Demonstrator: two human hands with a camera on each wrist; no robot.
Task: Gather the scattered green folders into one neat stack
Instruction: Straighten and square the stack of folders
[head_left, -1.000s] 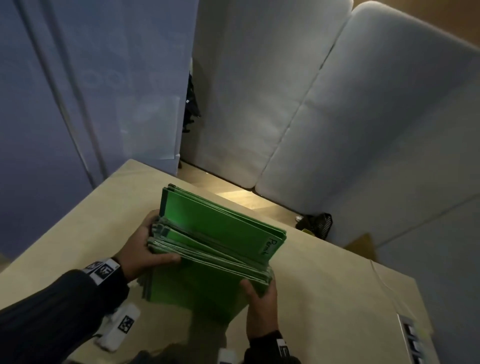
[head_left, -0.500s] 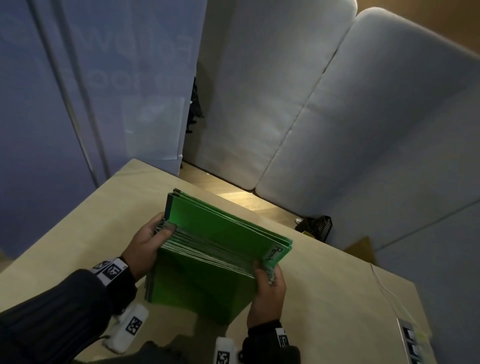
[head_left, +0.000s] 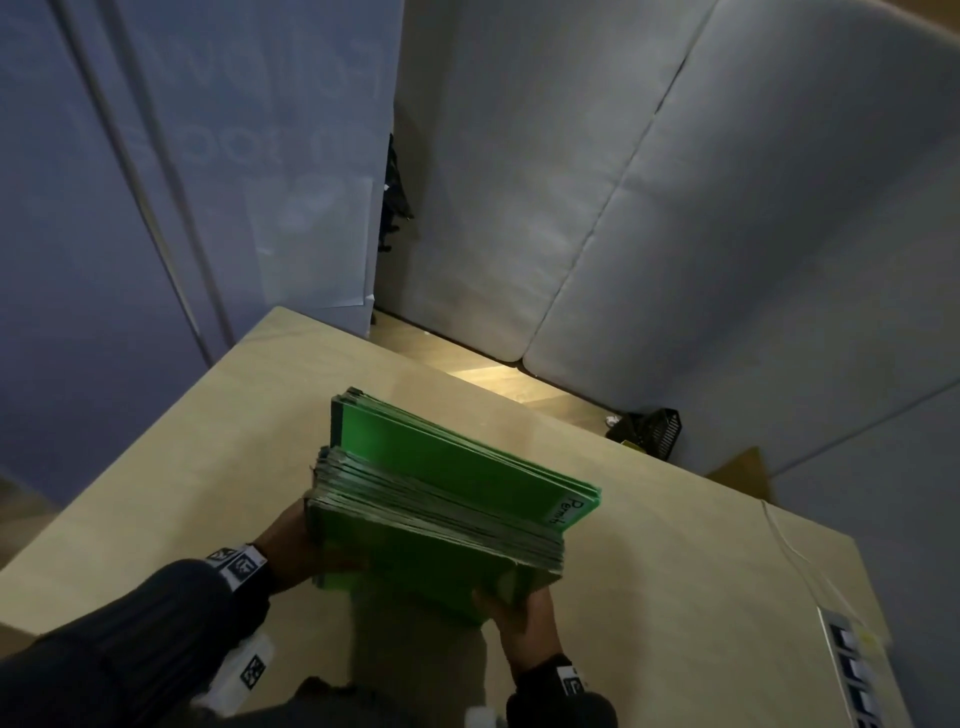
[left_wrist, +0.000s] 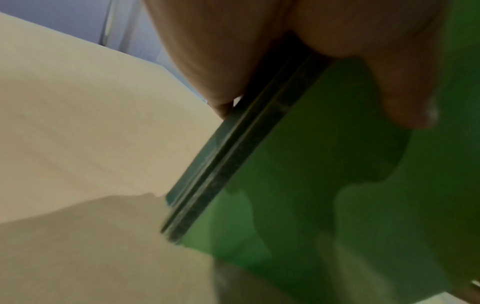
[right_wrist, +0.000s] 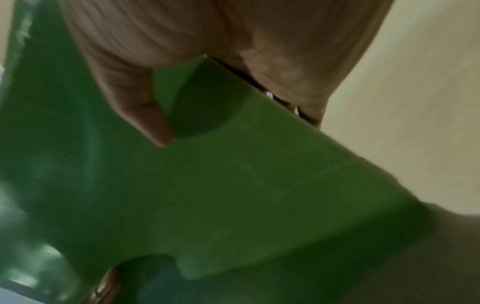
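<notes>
A thick bundle of green folders (head_left: 447, 499) stands on edge on the wooden table (head_left: 675, 571), its top edges stepped and uneven, with a handwritten white label at its right end. My left hand (head_left: 306, 551) grips the bundle's left end; in the left wrist view its thumb lies on the front green folder (left_wrist: 324, 174) and its fingers (left_wrist: 207, 61) reach behind. My right hand (head_left: 524, 618) grips the lower right corner; in the right wrist view the thumb presses the front green folder (right_wrist: 233, 185) and the other fingers (right_wrist: 298, 82) wrap the far side.
A power strip (head_left: 852, 670) with a white cable lies at the table's right edge. Behind the table stand grey padded panels (head_left: 571, 208) and a blue wall at left. A black basket (head_left: 649, 431) sits on the floor past the table's far edge.
The bundle has shifted slightly toward me and stands a little more upright. My right hand slid from the bundle's right end down to the lower right corner; my left hand sits lower on the left end.
</notes>
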